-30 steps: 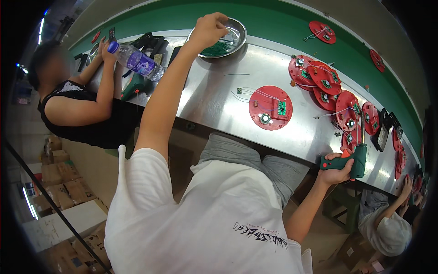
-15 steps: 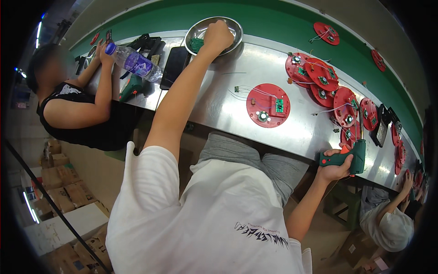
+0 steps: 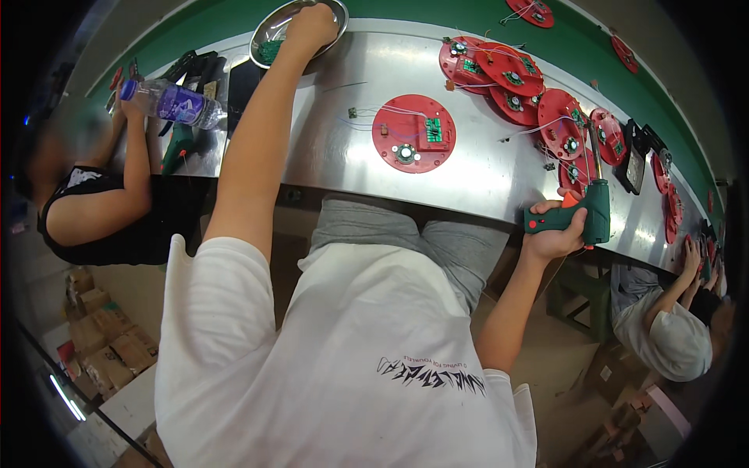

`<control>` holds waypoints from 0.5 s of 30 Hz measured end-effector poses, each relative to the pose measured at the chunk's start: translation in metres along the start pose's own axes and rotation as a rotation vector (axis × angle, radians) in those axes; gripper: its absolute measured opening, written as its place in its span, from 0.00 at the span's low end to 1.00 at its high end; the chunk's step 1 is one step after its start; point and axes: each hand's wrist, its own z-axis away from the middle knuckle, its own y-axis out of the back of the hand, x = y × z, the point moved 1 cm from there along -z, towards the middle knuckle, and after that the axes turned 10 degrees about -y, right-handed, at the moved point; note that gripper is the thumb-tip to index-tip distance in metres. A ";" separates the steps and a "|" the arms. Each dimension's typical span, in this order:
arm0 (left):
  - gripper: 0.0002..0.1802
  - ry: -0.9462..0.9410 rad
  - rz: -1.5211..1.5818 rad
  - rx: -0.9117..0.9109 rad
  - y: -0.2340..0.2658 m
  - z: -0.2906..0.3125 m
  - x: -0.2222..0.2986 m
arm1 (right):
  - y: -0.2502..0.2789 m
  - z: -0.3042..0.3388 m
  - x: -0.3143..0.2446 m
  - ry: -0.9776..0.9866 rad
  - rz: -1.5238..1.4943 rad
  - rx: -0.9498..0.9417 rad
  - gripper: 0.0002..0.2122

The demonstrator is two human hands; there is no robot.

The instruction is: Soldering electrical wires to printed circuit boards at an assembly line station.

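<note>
My left hand (image 3: 314, 30) reaches into a shiny metal bowl (image 3: 340, 14) at the far edge of the bench. Its fingers are closed, and whatever they pinch is hidden. Small green pieces (image 3: 270, 51) lie in the bowl's left side. In my right hand (image 3: 552, 240) is a green soldering gun (image 3: 598, 214) with an orange-red trigger, its metal barrel pointing away from me at the bench's near edge. Between my hands a red disc (image 3: 394, 148) lies flat, carrying a green circuit board (image 3: 433, 131), a round component and thin wires that run left to a tiny board.
Overlapping red discs (image 3: 515, 105) with boards and wires are heaped at the right. A black tray (image 3: 633, 168) sits beyond them. A water bottle (image 3: 175, 103) and dark phone-like slab (image 3: 243, 90) are at left. Co-workers (image 3: 101, 195) sit on both sides.
The whole view has shifted, so the bench and things appear higher and further left. My left hand stays in the bowl, and my right still grips the soldering gun.
</note>
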 end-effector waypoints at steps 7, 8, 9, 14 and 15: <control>0.10 -0.371 0.335 0.302 0.021 0.009 -0.038 | -0.006 0.000 0.001 -0.006 0.017 -0.074 0.19; 0.11 -0.507 0.973 0.540 0.061 0.010 0.034 | 0.009 0.004 -0.005 -0.008 0.034 -0.075 0.19; 0.14 -0.357 0.804 0.374 0.099 0.022 0.059 | 0.010 0.008 -0.010 -0.037 0.027 -0.146 0.20; 0.05 -0.388 0.725 0.233 0.126 0.150 0.157 | 0.004 0.037 -0.022 -0.080 0.177 -0.508 0.24; 0.05 -0.384 0.752 0.216 0.119 0.172 0.171 | 0.002 0.042 -0.023 -0.086 0.239 -0.562 0.23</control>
